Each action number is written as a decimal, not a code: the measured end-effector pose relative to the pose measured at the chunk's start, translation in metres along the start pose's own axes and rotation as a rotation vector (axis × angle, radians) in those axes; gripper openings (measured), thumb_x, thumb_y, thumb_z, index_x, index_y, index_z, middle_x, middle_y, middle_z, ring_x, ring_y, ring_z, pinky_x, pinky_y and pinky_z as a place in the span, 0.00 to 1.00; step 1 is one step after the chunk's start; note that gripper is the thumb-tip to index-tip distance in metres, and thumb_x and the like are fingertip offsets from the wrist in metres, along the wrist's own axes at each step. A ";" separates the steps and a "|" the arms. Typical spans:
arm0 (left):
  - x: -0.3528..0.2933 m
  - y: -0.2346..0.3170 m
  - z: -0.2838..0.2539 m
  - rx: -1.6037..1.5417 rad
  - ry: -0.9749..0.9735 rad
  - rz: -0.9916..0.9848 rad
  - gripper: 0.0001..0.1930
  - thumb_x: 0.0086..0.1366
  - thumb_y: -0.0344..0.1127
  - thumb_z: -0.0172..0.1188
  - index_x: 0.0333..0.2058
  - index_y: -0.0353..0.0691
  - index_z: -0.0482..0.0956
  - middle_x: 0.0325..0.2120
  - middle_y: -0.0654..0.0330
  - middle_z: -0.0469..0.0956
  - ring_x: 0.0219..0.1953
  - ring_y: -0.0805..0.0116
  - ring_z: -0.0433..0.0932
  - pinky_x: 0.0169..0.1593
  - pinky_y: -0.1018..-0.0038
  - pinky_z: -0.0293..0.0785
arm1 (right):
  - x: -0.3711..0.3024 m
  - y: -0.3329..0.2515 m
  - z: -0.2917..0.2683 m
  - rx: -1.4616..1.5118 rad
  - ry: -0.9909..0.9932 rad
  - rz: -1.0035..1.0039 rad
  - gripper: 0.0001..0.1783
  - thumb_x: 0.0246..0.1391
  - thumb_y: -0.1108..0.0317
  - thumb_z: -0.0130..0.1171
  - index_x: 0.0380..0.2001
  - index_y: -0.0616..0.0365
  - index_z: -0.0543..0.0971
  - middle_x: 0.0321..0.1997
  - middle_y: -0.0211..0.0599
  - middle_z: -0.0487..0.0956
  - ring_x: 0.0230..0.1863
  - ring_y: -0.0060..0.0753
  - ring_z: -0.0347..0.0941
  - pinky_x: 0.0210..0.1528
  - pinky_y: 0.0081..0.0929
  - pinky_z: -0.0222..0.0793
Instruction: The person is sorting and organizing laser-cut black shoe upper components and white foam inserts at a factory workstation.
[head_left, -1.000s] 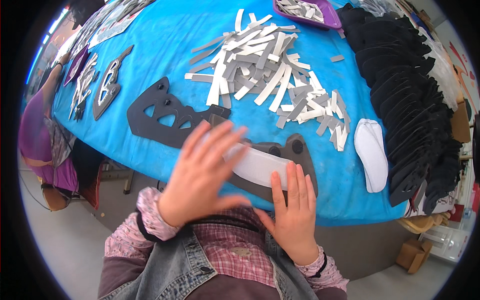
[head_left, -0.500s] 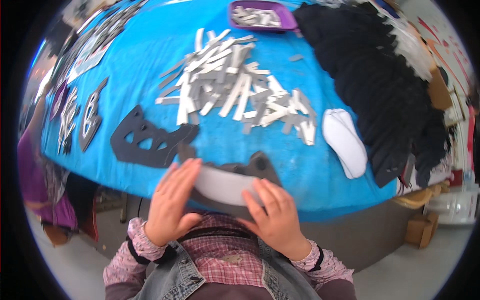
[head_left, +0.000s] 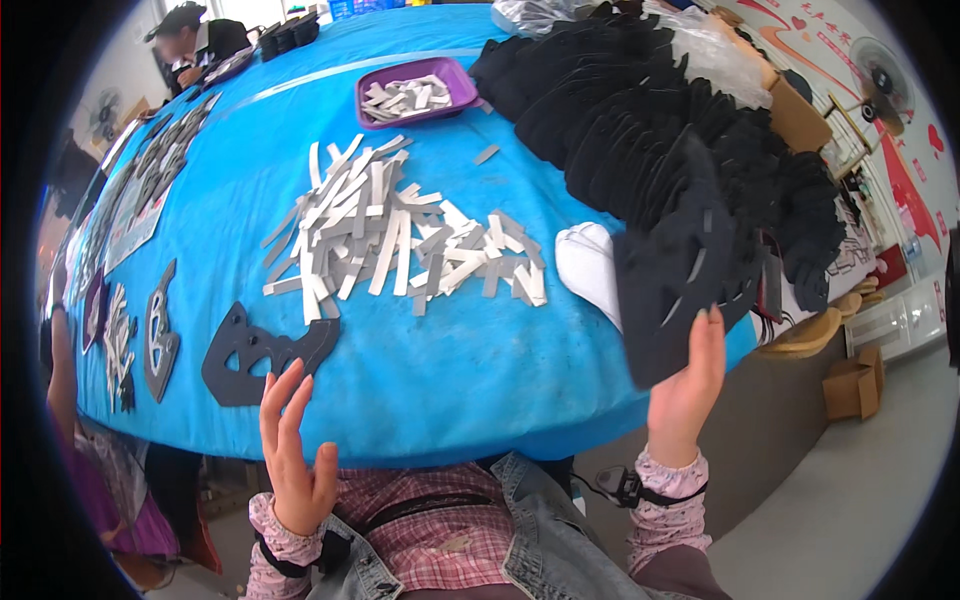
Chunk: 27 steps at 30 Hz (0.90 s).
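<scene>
My right hand [head_left: 690, 385] grips the lower edge of a flat black cut-out piece [head_left: 660, 300], tilted up in front of the black stack; it is slightly blurred. This piece partly covers the white insole-shaped pads [head_left: 585, 265] behind it. My left hand [head_left: 297, 465] is open, fingers apart and empty, over the table's near edge. Just beyond its fingertips lies a black mask-shaped piece [head_left: 230, 365] with cut-out holes. Grey and white strips [head_left: 385, 235] lie in a loose heap mid-table.
A purple tray [head_left: 470, 88] holding more strips stands behind the heap. Overlapping black pieces [head_left: 590, 120] fill the right side of the blue-covered table [head_left: 450, 390]. More cut-outs line the left edge. A person [head_left: 205, 45] sits at the far left; a cardboard box [head_left: 853, 385] stands low right.
Both hands were together on a dark piece with a white pad at the near edge. They have parted: the right went right and now holds a black piece; the left is empty. The view shifted.
</scene>
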<state>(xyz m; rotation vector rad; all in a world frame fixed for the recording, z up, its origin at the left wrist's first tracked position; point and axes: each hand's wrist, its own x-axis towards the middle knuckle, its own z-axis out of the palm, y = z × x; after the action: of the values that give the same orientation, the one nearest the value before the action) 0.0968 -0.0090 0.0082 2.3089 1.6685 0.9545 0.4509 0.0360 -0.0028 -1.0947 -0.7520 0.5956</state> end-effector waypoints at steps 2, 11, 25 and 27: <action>-0.002 0.001 0.000 -0.011 0.001 0.006 0.23 0.64 0.40 0.48 0.55 0.33 0.65 0.55 0.45 0.64 0.59 0.46 0.62 0.64 0.49 0.48 | 0.022 0.001 -0.020 -0.086 0.128 -0.100 0.19 0.65 0.67 0.43 0.55 0.66 0.66 0.53 0.40 0.69 0.52 0.27 0.66 0.53 0.22 0.63; 0.004 0.001 -0.001 -0.001 0.010 -0.027 0.24 0.57 0.29 0.54 0.54 0.33 0.66 0.55 0.46 0.65 0.59 0.45 0.60 0.64 0.50 0.48 | 0.077 0.015 -0.110 -1.436 0.062 -0.450 0.33 0.59 0.52 0.50 0.56 0.71 0.63 0.58 0.68 0.63 0.61 0.61 0.57 0.62 0.43 0.53; 0.013 -0.002 0.002 -0.025 -0.138 0.108 0.30 0.51 0.33 0.64 0.54 0.39 0.67 0.56 0.50 0.65 0.59 0.53 0.62 0.63 0.53 0.52 | 0.115 0.063 -0.107 -1.146 -0.222 -0.414 0.32 0.64 0.54 0.42 0.63 0.65 0.54 0.67 0.54 0.55 0.67 0.49 0.50 0.66 0.35 0.45; 0.010 -0.010 -0.004 0.048 -0.126 0.026 0.30 0.51 0.34 0.64 0.54 0.40 0.67 0.56 0.51 0.64 0.58 0.54 0.63 0.63 0.53 0.52 | 0.109 0.063 -0.112 -1.026 -0.059 -0.444 0.31 0.64 0.55 0.43 0.62 0.66 0.56 0.65 0.51 0.58 0.65 0.46 0.54 0.66 0.32 0.47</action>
<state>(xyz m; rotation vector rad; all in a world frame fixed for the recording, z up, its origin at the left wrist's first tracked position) 0.0880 0.0028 0.0109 2.3731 1.6318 0.7640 0.6018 0.0770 -0.0648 -1.7591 -1.3672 -0.1983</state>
